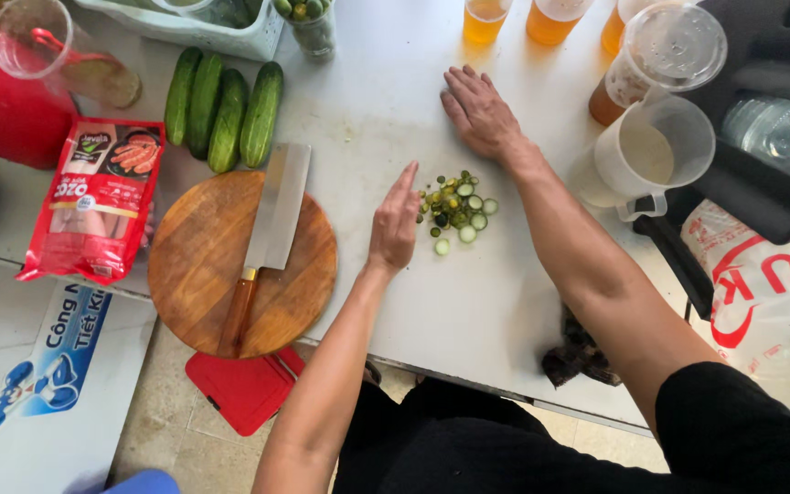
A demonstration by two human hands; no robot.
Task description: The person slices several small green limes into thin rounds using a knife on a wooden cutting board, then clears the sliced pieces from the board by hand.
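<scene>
The left hand [395, 224] stood edge-on beside the cucumber slices [457, 209], fingers together and empty, while the right hand [479, 112] lay flat on the counter [468, 302], fingers together.

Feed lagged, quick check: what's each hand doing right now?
Left hand: open, empty, edge-on beside the cucumber slices.
Right hand: open, flat on the table, holding nothing.

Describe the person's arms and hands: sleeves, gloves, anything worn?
Both hands bare: left hand and right hand have no gloves, rings or watch visible. Forearms are uncovered. A black short sleeve shows on the right upper arm; the left sleeve is out of view.
</scene>
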